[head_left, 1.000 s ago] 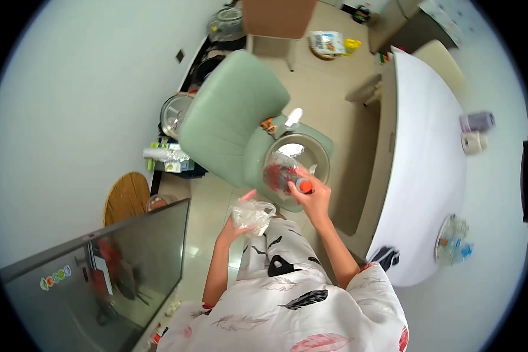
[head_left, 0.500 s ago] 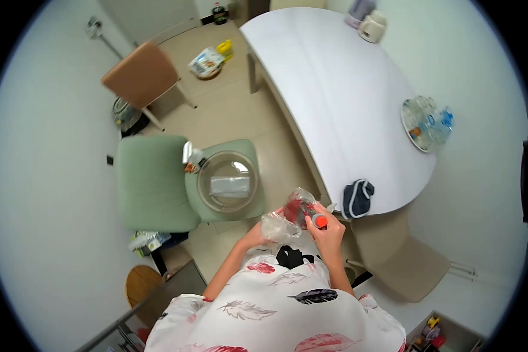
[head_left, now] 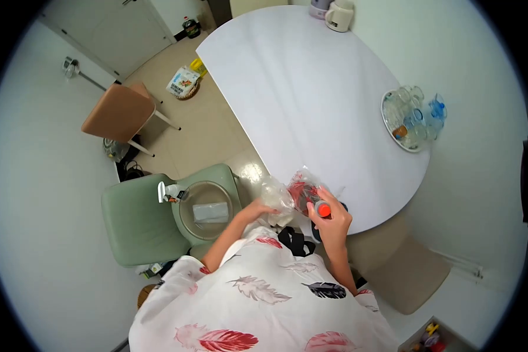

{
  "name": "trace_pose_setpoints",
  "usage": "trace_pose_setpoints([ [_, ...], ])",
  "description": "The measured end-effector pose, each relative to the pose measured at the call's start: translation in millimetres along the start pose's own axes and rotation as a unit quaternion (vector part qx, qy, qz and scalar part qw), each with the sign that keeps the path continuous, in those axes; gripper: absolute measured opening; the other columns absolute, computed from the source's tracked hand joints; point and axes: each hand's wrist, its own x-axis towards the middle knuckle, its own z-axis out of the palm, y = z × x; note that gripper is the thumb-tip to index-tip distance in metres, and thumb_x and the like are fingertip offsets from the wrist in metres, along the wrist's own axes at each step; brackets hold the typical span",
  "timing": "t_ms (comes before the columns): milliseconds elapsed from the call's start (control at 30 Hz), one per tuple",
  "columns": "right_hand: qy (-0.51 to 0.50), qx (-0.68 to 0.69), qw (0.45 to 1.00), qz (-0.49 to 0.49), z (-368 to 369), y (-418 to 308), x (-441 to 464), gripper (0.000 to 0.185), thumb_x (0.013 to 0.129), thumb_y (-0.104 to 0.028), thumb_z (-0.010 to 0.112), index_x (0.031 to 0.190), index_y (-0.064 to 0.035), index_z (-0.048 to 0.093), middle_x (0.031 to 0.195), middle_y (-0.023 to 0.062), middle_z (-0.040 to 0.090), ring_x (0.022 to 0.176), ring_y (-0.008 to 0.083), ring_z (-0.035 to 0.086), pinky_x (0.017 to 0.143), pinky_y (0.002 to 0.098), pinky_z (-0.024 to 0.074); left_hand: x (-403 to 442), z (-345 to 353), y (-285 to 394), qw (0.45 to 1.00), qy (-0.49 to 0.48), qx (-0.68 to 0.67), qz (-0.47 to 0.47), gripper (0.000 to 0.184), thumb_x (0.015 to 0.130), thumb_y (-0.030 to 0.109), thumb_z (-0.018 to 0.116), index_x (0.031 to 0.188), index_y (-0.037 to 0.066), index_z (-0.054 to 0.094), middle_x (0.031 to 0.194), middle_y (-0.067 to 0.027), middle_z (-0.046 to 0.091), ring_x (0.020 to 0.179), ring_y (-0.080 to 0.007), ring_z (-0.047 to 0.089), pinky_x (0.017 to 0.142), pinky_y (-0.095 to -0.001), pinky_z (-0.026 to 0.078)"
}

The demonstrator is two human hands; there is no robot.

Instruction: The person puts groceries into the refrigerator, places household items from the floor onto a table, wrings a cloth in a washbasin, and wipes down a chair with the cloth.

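My left hand (head_left: 257, 211) is closed on a crumpled clear plastic bag (head_left: 277, 196), in front of my body by the table edge. My right hand (head_left: 332, 222) is wrapped round a small bottle with an orange-red cap (head_left: 323, 209), the cap facing up at me. Against that bottle, touching my right fingers, is a clear plastic wrapper with red print (head_left: 303, 189); whatever is inside it is hard to make out. Behind my right hand a dark blue cloth item (head_left: 316, 233) lies mostly hidden on the table.
The white half-round table (head_left: 299, 94) carries a tray of glasses (head_left: 387, 120) and a cream jug (head_left: 339, 16). At left, a green chair (head_left: 136, 217) holds a round basin (head_left: 185, 226) with a clear packet (head_left: 210, 213) inside. A brown chair (head_left: 120, 112) stands farther back.
My view and body have turned toward the table. Both hands, with the bag and bottle, are now over the table's near edge, and the dark blue cloth has become mostly covered.
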Motion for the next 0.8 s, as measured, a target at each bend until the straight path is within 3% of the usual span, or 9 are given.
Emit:
trace_pose_setpoints([
  [33,-0.012,0.015,1.000,0.012,1,2,11,0.031,0.063,-0.003,0.068,0.093,0.0023,0.060,0.098,0.0162,0.060,0.071,0.0155,0.061,0.055,0.0235,0.0493,9,-13,3,0.999,0.000,-0.003,-0.044,0.057,0.062,0.000,0.061,0.116,0.000,0.043,0.109,-0.0091,0.052,0.099,-0.0203,0.050,0.086,-0.0317,0.041],
  [100,-0.032,0.040,0.998,0.026,8,1,33,0.031,0.064,-0.003,0.068,0.093,0.0021,0.060,0.098,0.0157,0.060,0.068,0.0145,0.061,0.052,0.0229,0.0490,21,-26,17,0.999,0.011,0.002,-0.044,0.057,0.061,0.000,0.060,0.115,0.000,0.044,0.108,-0.0091,0.052,0.099,-0.0203,0.050,0.086,-0.0318,0.041],
  [200,-0.020,0.026,0.998,-0.056,23,-12,73,0.032,0.062,-0.005,0.071,0.090,0.0035,0.058,0.096,0.0175,0.060,0.080,0.0252,0.062,0.064,0.0285,0.0507,37,-49,43,0.998,0.020,0.022,-0.053,0.056,0.060,-0.003,0.057,0.114,0.001,0.045,0.106,-0.0089,0.052,0.098,-0.0203,0.051,0.086,-0.0325,0.042],
  [267,-0.038,0.046,0.998,-0.018,39,-21,99,0.031,0.062,-0.005,0.071,0.089,0.0030,0.059,0.096,0.0172,0.060,0.078,0.0243,0.062,0.061,0.0277,0.0511,47,-62,71,0.993,0.043,-0.096,-0.060,0.056,0.058,-0.005,0.058,0.112,0.002,0.046,0.106,-0.0089,0.053,0.098,-0.0209,0.051,0.086,-0.0332,0.042],
  [367,-0.026,0.027,0.996,-0.085,71,-37,148,0.032,0.061,-0.006,0.071,0.090,0.0020,0.059,0.096,0.0166,0.060,0.074,0.0225,0.062,0.058,0.0257,0.0509,70,-112,100,0.987,-0.007,-0.157,-0.017,0.056,0.057,-0.006,0.060,0.111,0.002,0.047,0.105,-0.0092,0.054,0.098,-0.0218,0.052,0.086,-0.0340,0.043],
  [533,-0.098,0.022,0.989,-0.112,167,-68,230,0.035,0.059,-0.008,0.072,0.091,0.0002,0.060,0.096,0.0163,0.060,0.068,0.0203,0.062,0.055,0.0243,0.0503,84,-193,172,0.991,0.035,-0.130,0.002,0.057,0.057,-0.005,0.063,0.111,0.003,0.048,0.105,-0.0097,0.054,0.097,-0.0224,0.053,0.082,-0.0353,0.046],
  [567,-0.114,0.024,0.988,-0.106,189,-77,247,0.032,0.061,-0.005,0.071,0.091,0.0017,0.060,0.096,0.0163,0.061,0.083,0.0197,0.062,0.063,0.0251,0.0511,86,-212,189,0.989,0.063,-0.130,0.010,0.057,0.058,-0.005,0.064,0.112,0.003,0.048,0.105,-0.0097,0.054,0.097,-0.0223,0.053,0.080,-0.0356,0.047],
  [700,-0.149,0.067,0.981,-0.109,276,-106,310,0.030,0.061,-0.005,0.070,0.090,0.0007,0.061,0.095,0.0153,0.061,0.085,0.0190,0.061,0.067,0.0254,0.0509,79,-299,236,0.994,0.066,-0.090,-0.014,0.067,0.058,-0.005,0.067,0.120,0.004,0.042,0.116,-0.0095,0.048,0.103,-0.0230,0.049,0.082,-0.0355,0.046],
  [800,-0.197,0.093,0.964,-0.152,338,-127,353,0.031,0.061,-0.006,0.071,0.089,0.0011,0.060,0.094,0.0157,0.061,0.082,0.0232,0.062,0.068,0.0272,0.0506,64,-366,246,0.981,0.060,-0.169,0.081,0.065,0.059,-0.003,0.067,0.119,0.004,0.043,0.116,-0.0110,0.048,0.102,-0.0221,0.049,0.080,-0.0360,0.046],
])
